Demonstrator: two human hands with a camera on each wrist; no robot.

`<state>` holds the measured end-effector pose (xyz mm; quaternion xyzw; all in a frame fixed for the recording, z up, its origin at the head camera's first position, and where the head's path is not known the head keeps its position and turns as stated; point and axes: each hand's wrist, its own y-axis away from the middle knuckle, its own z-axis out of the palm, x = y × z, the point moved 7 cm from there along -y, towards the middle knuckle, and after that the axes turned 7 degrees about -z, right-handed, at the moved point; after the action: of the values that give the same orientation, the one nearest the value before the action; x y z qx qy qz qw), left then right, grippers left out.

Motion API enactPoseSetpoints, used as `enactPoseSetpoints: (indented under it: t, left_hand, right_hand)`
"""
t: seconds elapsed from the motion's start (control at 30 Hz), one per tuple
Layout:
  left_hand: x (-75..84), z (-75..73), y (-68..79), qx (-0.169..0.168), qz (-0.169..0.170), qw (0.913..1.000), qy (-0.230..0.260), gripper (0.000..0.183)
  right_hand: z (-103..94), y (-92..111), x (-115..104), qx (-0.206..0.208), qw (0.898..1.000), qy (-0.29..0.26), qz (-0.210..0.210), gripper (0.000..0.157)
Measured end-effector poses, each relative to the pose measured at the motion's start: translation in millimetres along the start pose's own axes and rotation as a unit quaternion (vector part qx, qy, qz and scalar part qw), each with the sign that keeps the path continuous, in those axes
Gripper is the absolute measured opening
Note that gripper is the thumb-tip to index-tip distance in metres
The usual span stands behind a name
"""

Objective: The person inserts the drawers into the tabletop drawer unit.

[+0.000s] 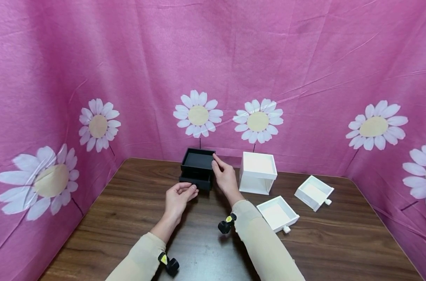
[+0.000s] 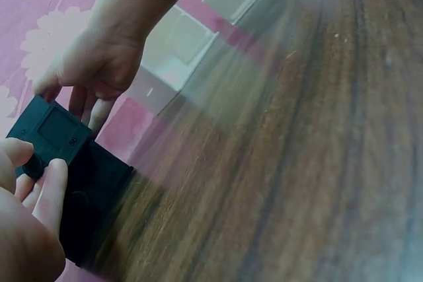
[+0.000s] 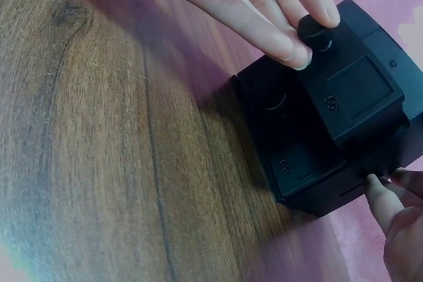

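Observation:
A small black drawer cabinet (image 1: pixel 198 158) stands near the back edge of the table. Its drawer (image 3: pixel 360 90), marked 56, sticks partway out of the front. With thumb and fingertips, my left hand (image 1: pixel 176 201) pinches the round black knob (image 3: pixel 316 33) on that drawer. My right hand (image 1: pixel 226 177) grips the cabinet's right side, index finger along the upper edge. Under the drawer, in the right wrist view, an open lower compartment (image 3: pixel 291 143) shows, with 61 on its inner face. The cabinet's back is hidden.
Right of the black cabinet stands a white cabinet (image 1: pixel 258 162) with an open front. Two white drawers with knobs lie on the table: a nearer drawer (image 1: pixel 277 214) and a farther drawer (image 1: pixel 315 193). A pink flowered curtain (image 1: pixel 227 58) surrounds the wooden table (image 1: pixel 111 222).

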<state>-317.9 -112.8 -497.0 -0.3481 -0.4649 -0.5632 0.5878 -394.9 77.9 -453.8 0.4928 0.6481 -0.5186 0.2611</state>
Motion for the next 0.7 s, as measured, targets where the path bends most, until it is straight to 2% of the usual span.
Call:
enactPoseSetpoints:
  t: [0.4, 0.7]
  left_hand:
    - [-4.1, 2.4, -8.6, 0.001, -0.002, 0.9997, 0.024, 0.021]
    - [-2.1, 6.8, -15.6, 0.008, -0.008, 0.9997, 0.024, 0.021]
  right_hand:
    - [0.8, 1, 1, -0.006, 1.000, 0.002, 0.009, 0.041]
    - [-0.2, 1, -1, -0.005, 1.000, -0.004, 0.006, 0.041]
